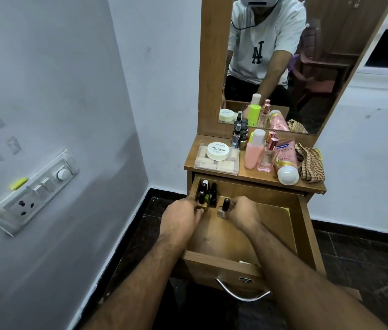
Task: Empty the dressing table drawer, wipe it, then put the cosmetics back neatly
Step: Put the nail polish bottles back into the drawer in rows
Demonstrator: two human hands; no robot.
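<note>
The wooden drawer (273, 225) is pulled out below the dressing table top. Several nail polish bottles (208, 192) stand in its far left corner. My left hand (179, 221) reaches into that corner, and its fingers hold a small gold-brown bottle (200, 207) at the front of the group. My right hand (242, 214) pinches a pale nail polish bottle (223, 209) with a black cap, upright on the drawer floor just right of the group.
On the table top (250, 173) stand a clear box with a white jar (218, 151), small dark bottles (240, 136), a pink bottle (253, 151), a perfume bottle (267, 154), a pink tube (285, 160) and a checked cloth (310, 164). A mirror (283, 55) rises behind. A wall is at left.
</note>
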